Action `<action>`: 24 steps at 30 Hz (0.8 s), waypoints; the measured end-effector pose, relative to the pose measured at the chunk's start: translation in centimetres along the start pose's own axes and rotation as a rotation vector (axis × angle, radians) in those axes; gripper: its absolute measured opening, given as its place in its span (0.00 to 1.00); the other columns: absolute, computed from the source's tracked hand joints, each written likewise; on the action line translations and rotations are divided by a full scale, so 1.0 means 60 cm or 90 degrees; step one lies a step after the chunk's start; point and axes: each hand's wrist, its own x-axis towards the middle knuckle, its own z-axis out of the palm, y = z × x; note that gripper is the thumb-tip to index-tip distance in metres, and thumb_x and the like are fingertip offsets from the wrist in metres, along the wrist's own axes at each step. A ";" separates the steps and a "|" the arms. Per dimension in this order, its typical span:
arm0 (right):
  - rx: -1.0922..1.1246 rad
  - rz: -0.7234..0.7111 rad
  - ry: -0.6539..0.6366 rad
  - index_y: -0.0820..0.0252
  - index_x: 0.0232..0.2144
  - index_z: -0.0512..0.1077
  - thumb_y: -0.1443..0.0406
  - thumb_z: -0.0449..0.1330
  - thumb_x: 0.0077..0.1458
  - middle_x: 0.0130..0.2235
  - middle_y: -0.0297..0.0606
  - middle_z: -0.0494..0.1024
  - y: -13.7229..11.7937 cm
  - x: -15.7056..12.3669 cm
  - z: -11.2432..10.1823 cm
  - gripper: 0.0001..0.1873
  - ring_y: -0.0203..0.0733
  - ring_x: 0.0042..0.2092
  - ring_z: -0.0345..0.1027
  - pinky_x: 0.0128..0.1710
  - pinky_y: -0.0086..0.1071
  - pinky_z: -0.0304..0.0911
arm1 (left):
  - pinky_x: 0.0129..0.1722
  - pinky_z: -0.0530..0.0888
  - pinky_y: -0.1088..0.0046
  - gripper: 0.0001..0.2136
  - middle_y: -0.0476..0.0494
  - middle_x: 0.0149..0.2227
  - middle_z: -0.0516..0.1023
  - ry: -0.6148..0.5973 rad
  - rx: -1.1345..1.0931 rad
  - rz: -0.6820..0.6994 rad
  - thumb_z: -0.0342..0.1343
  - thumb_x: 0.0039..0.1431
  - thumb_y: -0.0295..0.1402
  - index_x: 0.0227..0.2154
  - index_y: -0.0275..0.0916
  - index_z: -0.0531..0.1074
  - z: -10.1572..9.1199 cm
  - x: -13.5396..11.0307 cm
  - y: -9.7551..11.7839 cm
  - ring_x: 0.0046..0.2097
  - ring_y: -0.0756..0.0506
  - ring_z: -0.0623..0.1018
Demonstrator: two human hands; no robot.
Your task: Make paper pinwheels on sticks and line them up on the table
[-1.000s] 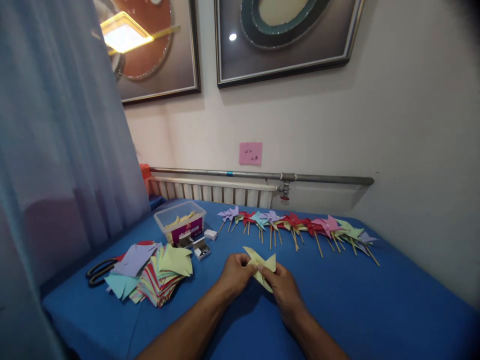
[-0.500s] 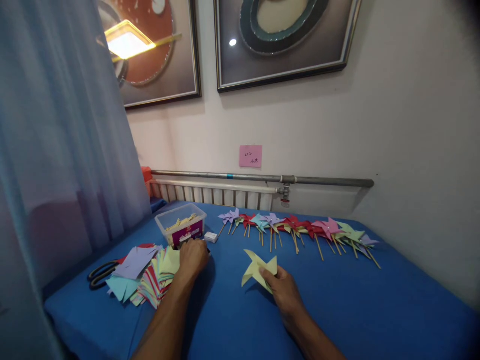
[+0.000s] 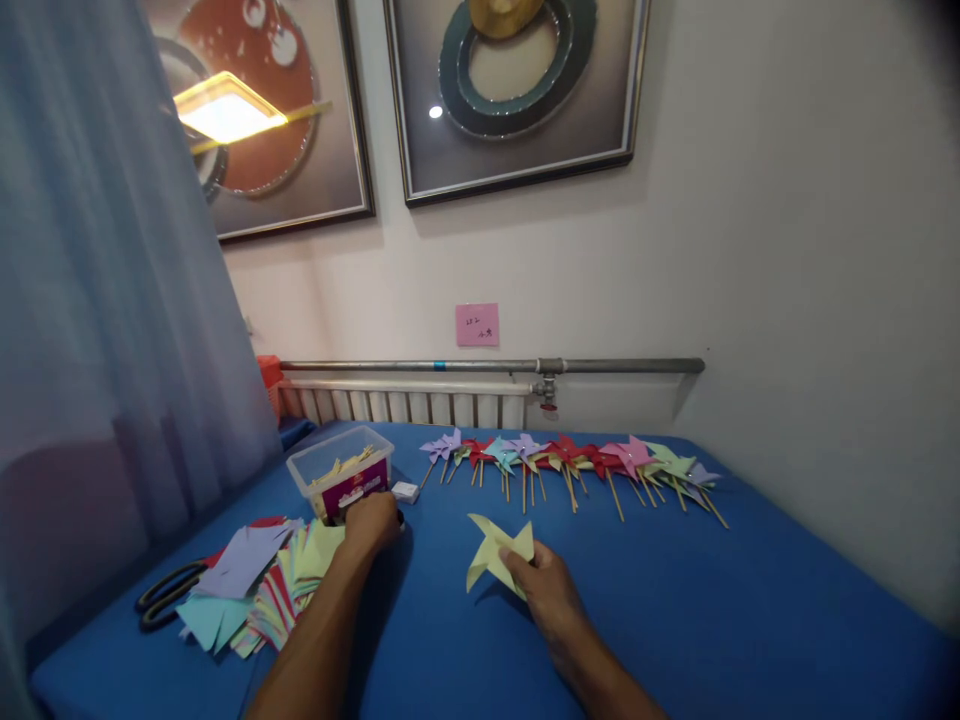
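Note:
My right hand (image 3: 546, 590) pinches a folded yellow paper pinwheel head (image 3: 495, 552) just above the blue table (image 3: 675, 610). My left hand (image 3: 370, 522) reaches left, fingers curled down over a small open box that it hides, right in front of a clear plastic tub (image 3: 342, 468) of wooden sticks. A small white box (image 3: 406, 491) lies just right of that hand. What the left fingers hold, if anything, is hidden.
A stack of coloured cut paper squares (image 3: 262, 585) and black scissors (image 3: 161, 598) lie at the left. A row of finished pinwheels on sticks (image 3: 570, 460) lines the far edge near a radiator (image 3: 405, 405). A curtain (image 3: 97, 300) hangs at the left.
My left hand let go of the yellow pinwheel and moved left to the small box by the tub. The right hand keeps the pinwheel. The view shifted slightly.

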 end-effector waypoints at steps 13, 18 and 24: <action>-0.055 0.037 -0.003 0.60 0.36 0.81 0.50 0.70 0.42 0.33 0.41 0.86 -0.039 -0.022 0.003 0.24 0.51 0.34 0.78 0.32 0.35 0.69 | 0.45 0.76 0.63 0.15 0.31 0.47 0.85 -0.023 0.084 0.026 0.52 0.61 0.31 0.41 0.39 0.84 0.006 0.011 -0.018 0.50 0.34 0.83; -0.041 0.046 -0.006 0.61 0.37 0.80 0.50 0.70 0.41 0.33 0.42 0.86 -0.035 -0.019 0.004 0.25 0.53 0.36 0.79 0.32 0.35 0.69 | 0.44 0.76 0.62 0.16 0.28 0.47 0.84 -0.009 0.092 0.033 0.49 0.61 0.29 0.42 0.35 0.83 0.007 0.009 -0.016 0.50 0.32 0.83; -0.045 0.043 -0.007 0.60 0.38 0.81 0.47 0.70 0.40 0.32 0.42 0.86 -0.011 -0.005 -0.003 0.28 0.54 0.37 0.80 0.33 0.36 0.71 | 0.42 0.75 0.66 0.13 0.34 0.45 0.86 -0.053 0.071 0.061 0.55 0.58 0.32 0.39 0.40 0.84 0.001 0.008 -0.020 0.49 0.34 0.83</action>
